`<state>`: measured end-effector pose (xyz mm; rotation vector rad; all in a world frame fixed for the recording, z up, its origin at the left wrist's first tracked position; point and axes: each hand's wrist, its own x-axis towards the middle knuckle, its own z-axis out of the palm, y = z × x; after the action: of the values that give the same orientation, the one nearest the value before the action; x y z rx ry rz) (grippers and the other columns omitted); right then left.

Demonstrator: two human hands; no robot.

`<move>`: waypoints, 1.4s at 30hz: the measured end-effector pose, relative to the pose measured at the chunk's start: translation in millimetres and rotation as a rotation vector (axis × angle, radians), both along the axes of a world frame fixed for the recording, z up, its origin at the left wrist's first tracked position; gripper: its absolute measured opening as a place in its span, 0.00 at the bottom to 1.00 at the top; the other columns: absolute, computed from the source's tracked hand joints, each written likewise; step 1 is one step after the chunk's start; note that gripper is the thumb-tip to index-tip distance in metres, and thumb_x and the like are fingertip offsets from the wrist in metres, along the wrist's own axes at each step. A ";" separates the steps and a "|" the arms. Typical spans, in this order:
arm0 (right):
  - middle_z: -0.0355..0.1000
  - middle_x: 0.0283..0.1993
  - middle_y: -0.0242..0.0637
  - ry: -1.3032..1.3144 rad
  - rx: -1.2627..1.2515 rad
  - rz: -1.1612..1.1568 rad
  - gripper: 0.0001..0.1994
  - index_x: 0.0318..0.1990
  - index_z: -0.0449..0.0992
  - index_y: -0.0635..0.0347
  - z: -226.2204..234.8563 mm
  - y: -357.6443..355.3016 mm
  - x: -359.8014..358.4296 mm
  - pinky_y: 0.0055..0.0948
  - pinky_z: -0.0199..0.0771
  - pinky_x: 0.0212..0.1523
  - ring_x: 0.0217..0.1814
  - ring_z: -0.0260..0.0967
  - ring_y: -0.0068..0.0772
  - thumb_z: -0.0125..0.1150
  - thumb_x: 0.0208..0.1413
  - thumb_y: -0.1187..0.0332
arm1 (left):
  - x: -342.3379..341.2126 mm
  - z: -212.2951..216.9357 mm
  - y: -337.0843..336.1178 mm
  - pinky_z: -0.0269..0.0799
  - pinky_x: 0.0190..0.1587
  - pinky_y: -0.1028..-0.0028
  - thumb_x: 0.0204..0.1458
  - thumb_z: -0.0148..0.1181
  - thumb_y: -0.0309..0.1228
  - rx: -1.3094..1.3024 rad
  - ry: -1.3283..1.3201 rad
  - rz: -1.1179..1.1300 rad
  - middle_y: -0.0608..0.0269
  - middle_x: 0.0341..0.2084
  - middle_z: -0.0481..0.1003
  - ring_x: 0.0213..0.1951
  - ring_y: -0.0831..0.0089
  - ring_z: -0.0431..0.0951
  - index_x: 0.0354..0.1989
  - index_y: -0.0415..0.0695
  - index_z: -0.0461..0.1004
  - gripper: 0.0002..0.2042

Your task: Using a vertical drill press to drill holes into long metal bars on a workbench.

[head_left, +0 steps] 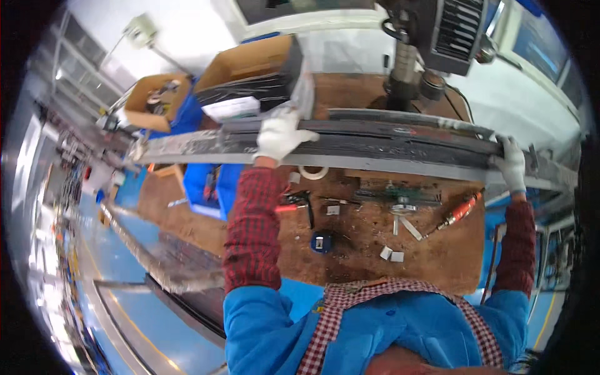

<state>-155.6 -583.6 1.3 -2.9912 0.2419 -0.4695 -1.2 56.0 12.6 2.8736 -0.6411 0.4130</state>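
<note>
Head view: your left hand [279, 135] (upper centre) and right hand [512, 165] (upper right) grip long dark profile [387, 146]; wide spacing likely balances its length across brown bench [447, 261].

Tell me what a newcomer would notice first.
Probably the long, dark grey metallic bars stretching across the brown workbench, with the white-gloved left hand and right hand on them. Then perhaps the bulky dark slotted machine at upper right and the red cylindrical tool on the bench's right side.
</note>
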 end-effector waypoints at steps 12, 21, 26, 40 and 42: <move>0.71 0.61 0.37 0.023 -0.101 -0.163 0.41 0.67 0.70 0.48 4.0 -5.7 23.9 0.38 0.70 0.62 0.62 0.69 0.45 0.77 0.39 0.65 | 5.1 9.7 14.0 0.74 0.48 0.61 0.39 0.75 0.53 0.156 -0.049 0.149 0.51 0.36 0.78 0.41 0.52 0.78 0.45 0.40 0.82 0.30; 0.68 0.68 0.38 0.152 -0.037 -0.023 0.42 0.71 0.66 0.49 35.8 5.2 31.5 0.40 0.71 0.64 0.66 0.66 0.43 0.74 0.44 0.58 | 7.4 21.0 13.1 0.74 0.46 0.59 0.39 0.75 0.54 0.193 -0.012 0.184 0.51 0.35 0.77 0.40 0.52 0.77 0.43 0.41 0.82 0.30; 0.71 0.66 0.42 -0.283 0.931 0.536 0.37 0.73 0.63 0.58 107.7 -41.7 104.0 0.37 0.77 0.56 0.57 0.74 0.37 0.64 0.62 0.49 | 5.5 24.7 -19.3 0.74 0.43 0.59 0.41 0.73 0.55 0.149 -0.132 0.017 0.51 0.34 0.77 0.38 0.51 0.77 0.38 0.41 0.81 0.28; 0.72 0.31 0.31 -0.213 2.002 0.906 0.19 0.39 0.75 0.51 302.3 82.4 108.9 0.38 0.75 0.36 0.29 0.70 0.31 0.63 0.62 0.44 | 3.2 13.2 -41.5 0.73 0.47 0.59 0.46 0.70 0.55 0.128 -0.051 0.032 0.49 0.38 0.76 0.41 0.49 0.76 0.43 0.38 0.80 0.29; 0.72 0.29 0.30 -0.019 2.215 0.917 0.19 0.38 0.75 0.50 309.5 81.3 97.0 0.38 0.75 0.35 0.28 0.69 0.31 0.63 0.62 0.44 | -0.2 11.5 -39.1 0.73 0.46 0.59 0.45 0.70 0.56 0.105 -0.046 0.020 0.48 0.37 0.77 0.40 0.49 0.77 0.40 0.36 0.80 0.31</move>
<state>-58.7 -502.4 310.8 -0.6984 -0.3886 0.0486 -1.5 16.9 24.2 2.9803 -0.6615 0.4633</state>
